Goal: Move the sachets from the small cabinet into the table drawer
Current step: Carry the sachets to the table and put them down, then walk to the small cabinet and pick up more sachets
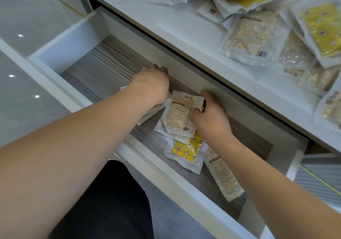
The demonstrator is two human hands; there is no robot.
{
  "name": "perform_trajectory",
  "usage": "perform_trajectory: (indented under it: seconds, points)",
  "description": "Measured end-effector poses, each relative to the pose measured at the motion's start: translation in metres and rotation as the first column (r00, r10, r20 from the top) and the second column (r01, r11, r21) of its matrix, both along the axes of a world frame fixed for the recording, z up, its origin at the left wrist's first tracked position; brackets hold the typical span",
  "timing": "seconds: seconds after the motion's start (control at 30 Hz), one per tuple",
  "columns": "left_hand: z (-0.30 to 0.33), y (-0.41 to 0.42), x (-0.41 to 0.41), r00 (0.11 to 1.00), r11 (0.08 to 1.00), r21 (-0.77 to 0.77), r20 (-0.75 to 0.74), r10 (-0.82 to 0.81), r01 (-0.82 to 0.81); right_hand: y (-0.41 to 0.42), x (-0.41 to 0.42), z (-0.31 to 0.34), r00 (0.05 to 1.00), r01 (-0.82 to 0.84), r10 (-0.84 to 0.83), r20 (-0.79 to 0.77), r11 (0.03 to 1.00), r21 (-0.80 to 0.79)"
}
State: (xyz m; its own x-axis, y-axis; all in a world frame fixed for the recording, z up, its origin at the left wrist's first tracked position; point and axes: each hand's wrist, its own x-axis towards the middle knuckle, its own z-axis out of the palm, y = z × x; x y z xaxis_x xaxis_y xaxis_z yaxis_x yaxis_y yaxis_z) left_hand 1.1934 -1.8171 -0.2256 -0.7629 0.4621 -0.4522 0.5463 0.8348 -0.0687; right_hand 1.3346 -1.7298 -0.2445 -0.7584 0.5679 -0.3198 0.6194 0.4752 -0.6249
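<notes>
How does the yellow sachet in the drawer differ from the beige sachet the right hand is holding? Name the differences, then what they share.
Colour: the yellow sachet shows a bright yellow patterned face; the beige sachet shows a pale printed label.
Handling: the right hand grips the beige sachet's edge; no hand touches the yellow one.
Stacking: the beige sachet tops a small stack that overlaps the yellow one's upper edge.
Shared: both are clear-edged packets inside the open drawer.

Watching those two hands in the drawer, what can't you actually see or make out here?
Head view:
- Left hand: fingers curl out of sight; a sachet lies partly under it.
- Print on the white sachet the right hand holds: too small.
- Tabletop sachet pile: cut off by the frame edges.
- Small cabinet: not identifiable.
</notes>
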Motion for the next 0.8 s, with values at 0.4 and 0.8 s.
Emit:
perform_trajectory:
  seconds: [0.4, 0.8]
  points:
    - [0.032, 0.065, 0.095, 0.923, 0.926, -0.079, 0.15, -0.355, 0.369, 0.037, 0.107, 0.064, 0.974, 0.111, -0.1, 0.203, 0.993, -0.04]
    - [0.235, 0.136, 0.201, 0.681, 0.798, -0.031, 0.54, -0.494, 0.602, 0.079, 0.222, 0.257, 0.904, 0.304, -0.225, 0.364, 0.937, -0.174]
